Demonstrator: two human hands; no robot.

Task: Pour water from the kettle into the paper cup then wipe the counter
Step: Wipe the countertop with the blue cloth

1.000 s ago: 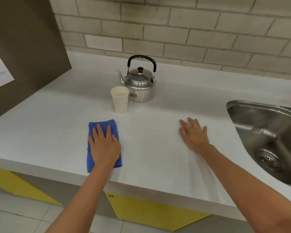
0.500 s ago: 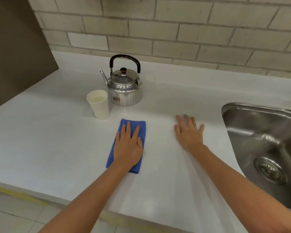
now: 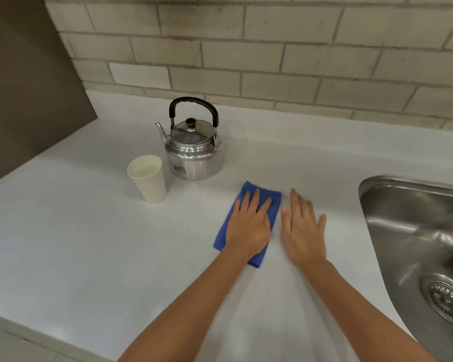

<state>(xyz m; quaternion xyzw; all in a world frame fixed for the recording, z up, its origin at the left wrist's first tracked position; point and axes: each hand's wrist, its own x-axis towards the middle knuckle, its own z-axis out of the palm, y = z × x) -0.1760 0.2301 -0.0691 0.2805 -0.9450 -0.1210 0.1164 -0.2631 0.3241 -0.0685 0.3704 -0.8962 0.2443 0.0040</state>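
A smooth, pale counter [image 3: 89,244] with a faint speckle is seen below a wall of rough beige brick [image 3: 272,48]. A folded blue cloth [image 3: 263,195], soft and slightly nubbed, is laid flat on the counter as a long rectangle. It is pressed down by the left hand [image 3: 249,226], whose fingers [image 3: 253,199] are stretched out flat and only slightly spread; nothing is gripped, the cloth is simply covered by palm and fingers, with its far edge showing just beyond the fingertips and its near corner showing behind the wrist.

The right hand [image 3: 302,231] is laid palm down on bare counter just beside the cloth, fingers extended and fanned a little, holding nothing; its thumb is close to the cloth's right edge.

Beyond the left fingertips and off to their left, a rounded kettle [image 3: 194,152] of polished metal is stood upright, with a black arched handle, a dark lid knob and a thin spout turned left. Just left of it, nearly touching, a plain cream paper cup [image 3: 148,181] is stood upright, tapered, with liquid visible inside. To the right of the right hand's fingers, a brushed steel sink [image 3: 403,218] with a round drain strainer is set into the counter.
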